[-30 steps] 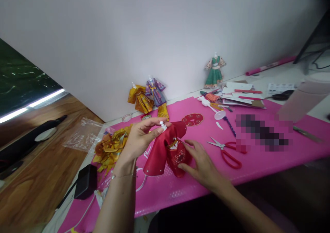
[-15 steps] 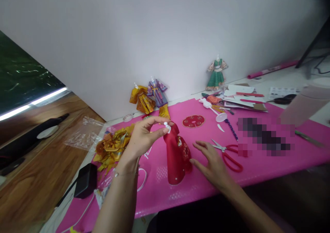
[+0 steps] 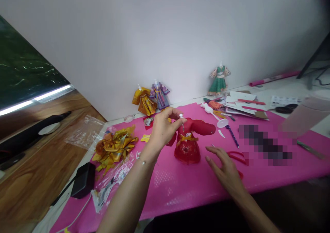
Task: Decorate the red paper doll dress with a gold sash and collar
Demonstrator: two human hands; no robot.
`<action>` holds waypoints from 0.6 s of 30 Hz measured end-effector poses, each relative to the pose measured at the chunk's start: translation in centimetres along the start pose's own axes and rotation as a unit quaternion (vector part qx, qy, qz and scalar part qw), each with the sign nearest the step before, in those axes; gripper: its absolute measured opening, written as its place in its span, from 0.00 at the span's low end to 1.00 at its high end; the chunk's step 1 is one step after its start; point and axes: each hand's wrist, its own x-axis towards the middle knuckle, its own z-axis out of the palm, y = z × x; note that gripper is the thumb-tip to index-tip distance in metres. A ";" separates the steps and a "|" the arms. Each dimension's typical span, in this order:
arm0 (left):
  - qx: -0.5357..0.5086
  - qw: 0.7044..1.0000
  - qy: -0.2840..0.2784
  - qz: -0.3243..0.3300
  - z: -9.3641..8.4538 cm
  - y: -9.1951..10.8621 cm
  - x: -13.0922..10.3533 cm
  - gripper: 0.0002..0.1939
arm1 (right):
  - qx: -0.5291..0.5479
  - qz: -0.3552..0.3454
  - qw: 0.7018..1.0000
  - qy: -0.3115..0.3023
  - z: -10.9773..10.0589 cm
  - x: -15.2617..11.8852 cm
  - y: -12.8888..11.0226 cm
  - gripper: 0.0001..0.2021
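Observation:
My left hand point(image 3: 165, 127) pinches the white neck peg at the top of a small red doll dress point(image 3: 187, 150). The dress hangs upright over the pink table cover, its front facing me, with a gold ribbon at the waist and a red sleeve spread to the right. My fingers cover part of its left side. To the right of the dress, my right hand point(image 3: 224, 166) is apart from it, fingers spread, holding nothing. Red-handled scissors point(image 3: 237, 156) lie partly hidden behind that hand.
Dressed doll forms in gold point(image 3: 144, 100), purple point(image 3: 160, 93) and green point(image 3: 218, 81) lean on the wall. Gold scraps point(image 3: 116, 148) and a black box point(image 3: 83, 180) lie left. Papers point(image 3: 243, 104), a dotted pen point(image 3: 232, 135) and a bottle point(image 3: 305, 114) are at right.
The left hand has moved right and turned the red dress so its front and sleeve face me. The right hand has shifted right and slightly down, now covering part of the scissors.

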 end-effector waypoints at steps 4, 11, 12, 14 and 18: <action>0.006 0.999 0.032 -0.002 0.6 -0.6 0.1 0.05 | 0.007 0.012 1.000 0.001 -0.1 0.1 0.2 0.14; 0.010 0.999 0.039 0.010 0.8 -1.1 -0.4 0.06 | 0.041 0.025 0.999 -0.012 0.3 0.5 -0.9 0.13; 0.012 0.999 0.039 0.011 0.8 -1.2 -0.5 0.06 | 0.052 0.037 0.998 -0.018 0.5 0.6 -1.2 0.13; 0.014 0.999 0.036 0.011 0.6 -1.3 -0.7 0.07 | 0.073 0.072 0.994 -0.041 0.8 0.6 -1.8 0.14; 0.040 0.995 0.085 0.037 -0.3 -1.5 -2.2 0.10 | 0.133 0.138 0.977 -0.092 1.6 0.3 -3.1 0.17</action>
